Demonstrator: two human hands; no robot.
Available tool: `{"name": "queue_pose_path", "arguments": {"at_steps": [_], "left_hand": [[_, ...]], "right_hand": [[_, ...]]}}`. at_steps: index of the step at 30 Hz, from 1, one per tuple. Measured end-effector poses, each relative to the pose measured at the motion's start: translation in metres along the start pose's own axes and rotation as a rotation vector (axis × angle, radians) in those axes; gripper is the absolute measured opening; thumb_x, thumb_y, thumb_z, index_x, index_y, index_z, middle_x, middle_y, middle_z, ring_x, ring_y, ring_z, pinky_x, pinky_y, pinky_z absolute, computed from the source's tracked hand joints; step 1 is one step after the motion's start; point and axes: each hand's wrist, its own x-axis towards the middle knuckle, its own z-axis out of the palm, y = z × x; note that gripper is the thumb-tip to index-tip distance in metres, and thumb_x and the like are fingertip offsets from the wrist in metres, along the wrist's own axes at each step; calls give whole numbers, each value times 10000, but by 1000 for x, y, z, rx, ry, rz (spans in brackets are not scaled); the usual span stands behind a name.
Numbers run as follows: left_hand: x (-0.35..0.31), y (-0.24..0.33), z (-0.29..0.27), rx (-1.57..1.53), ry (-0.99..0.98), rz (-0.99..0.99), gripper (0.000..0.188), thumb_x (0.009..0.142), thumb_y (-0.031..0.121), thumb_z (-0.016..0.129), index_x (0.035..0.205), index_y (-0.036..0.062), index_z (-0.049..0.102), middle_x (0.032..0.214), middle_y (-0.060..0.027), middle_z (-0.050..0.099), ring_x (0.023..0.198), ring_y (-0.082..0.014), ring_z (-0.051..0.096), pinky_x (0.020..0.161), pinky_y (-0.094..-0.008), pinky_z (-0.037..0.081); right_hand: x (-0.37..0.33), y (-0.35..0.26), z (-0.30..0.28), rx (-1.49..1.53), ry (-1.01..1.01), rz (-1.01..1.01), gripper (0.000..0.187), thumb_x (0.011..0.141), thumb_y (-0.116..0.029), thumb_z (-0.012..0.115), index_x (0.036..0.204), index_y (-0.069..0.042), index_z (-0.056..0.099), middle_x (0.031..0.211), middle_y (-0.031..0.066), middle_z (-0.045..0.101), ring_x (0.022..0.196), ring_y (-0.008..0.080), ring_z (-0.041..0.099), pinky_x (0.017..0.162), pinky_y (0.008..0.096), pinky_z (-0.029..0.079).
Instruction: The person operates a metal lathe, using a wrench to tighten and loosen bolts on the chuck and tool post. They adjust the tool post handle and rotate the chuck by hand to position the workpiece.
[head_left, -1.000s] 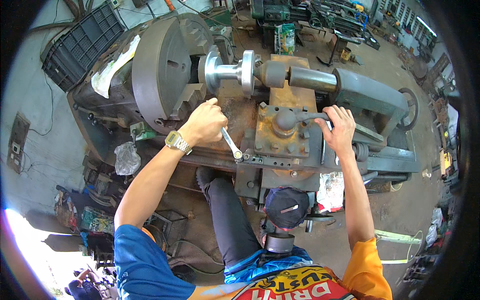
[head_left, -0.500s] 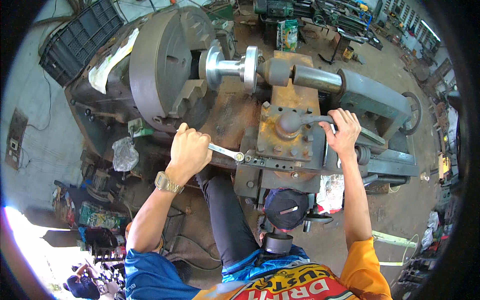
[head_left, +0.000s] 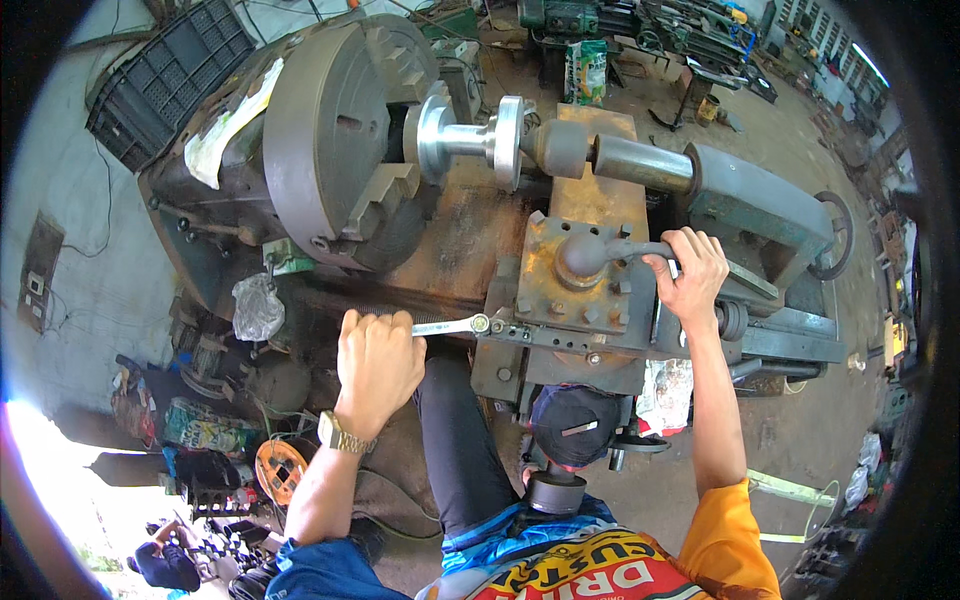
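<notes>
My left hand (head_left: 380, 365) is closed around the handle of a silver ring wrench (head_left: 442, 326). The wrench's ring end sits over a bolt head at the left end of a drilled metal bar on the lathe carriage. My right hand (head_left: 692, 270) wraps around the dark lever (head_left: 637, 248) of the square tool post (head_left: 570, 300), which has rusty patches and several bolts. Behind the tool post, a shiny flanged metal workpiece (head_left: 468, 140) spans between the big chuck (head_left: 330, 140) and the tailstock centre (head_left: 556, 148).
The tailstock (head_left: 760, 200) stands at the right. A dark cap (head_left: 575, 425) is just in front of the carriage. A clear plastic bag (head_left: 258, 307) hangs below the chuck. An orange reel (head_left: 282, 470) lies at lower left, and other machines (head_left: 640, 30) stand at the back.
My left hand has come down toward me, swinging the wrench handle from a slant to nearly level. My right hand stays on the lever. The whole view has shifted slightly.
</notes>
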Motion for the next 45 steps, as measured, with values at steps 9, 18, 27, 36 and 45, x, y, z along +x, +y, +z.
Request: {"name": "queue_pose_path", "arguments": {"at_steps": [9,18,27,36,45], "left_hand": [[67,-56,-26,-582,-1028,235,507,947,449,642,643,57,535,580,-96,579,492,-222,566,486,-374,428],[54,-63,-17,-1016,-1122,-145,492,1054,402,511,656,120,448,559,79,320,469,-61,291,428,-255,256],[-6,-28,-19,-1532,-1018,-618,446,1066,377,490,699,135,416,591,90,291,492,-60,248,453,-272,242],[-41,62,-31,-1894,-617,-1145,454,1053,416,484,698,149,390,500,44,288,402,-88,245,454,-275,250],[-38,126,-24,-2310,-260,-1291,432,1073,406,427,721,155,403,504,44,265,399,-105,236,479,-284,273]], "right_hand": [[-1,-3,-8,36,-91,50,373,798,-424,745,834,-77,613,760,71,596,709,294,565,654,394,411],[0,-2,-11,89,-53,64,363,778,-406,764,816,-82,605,743,62,594,705,283,569,655,387,416],[2,-7,-7,78,-50,103,354,780,-393,758,823,-73,613,740,62,592,691,294,552,656,392,400],[4,-12,-8,117,-47,126,355,802,-385,744,829,-55,618,751,72,584,698,302,531,681,392,388],[3,-16,-8,92,-76,138,278,789,-277,755,893,-47,640,790,77,609,736,298,545,710,386,391]]}}
